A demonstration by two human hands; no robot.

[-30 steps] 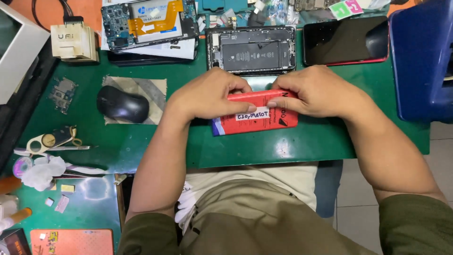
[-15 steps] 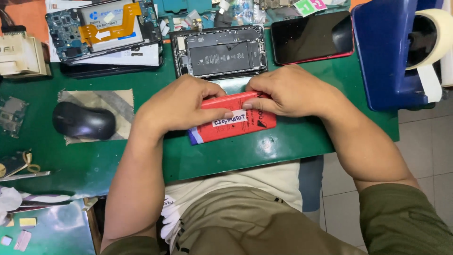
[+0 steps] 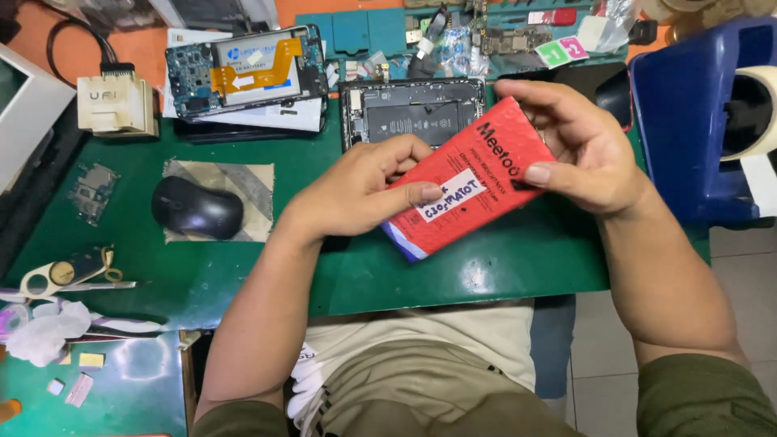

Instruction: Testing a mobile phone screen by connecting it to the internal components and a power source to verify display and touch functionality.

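Note:
Both my hands hold a flat red padded packet with a white label, lifted and tilted above the green work mat. My left hand grips its lower left end, thumb on the label. My right hand pinches its upper right end. Just behind the packet lies an opened phone with its battery and boards showing.
A black mouse sits on a cloth pad at left. Another opened phone rests on papers at the back left beside a beige box. Scissors lie near the left edge. A blue chair stands at right.
The red packet has been raised off the mat and tilted, its right end now higher. My hands moved up with it, and the view shifted left.

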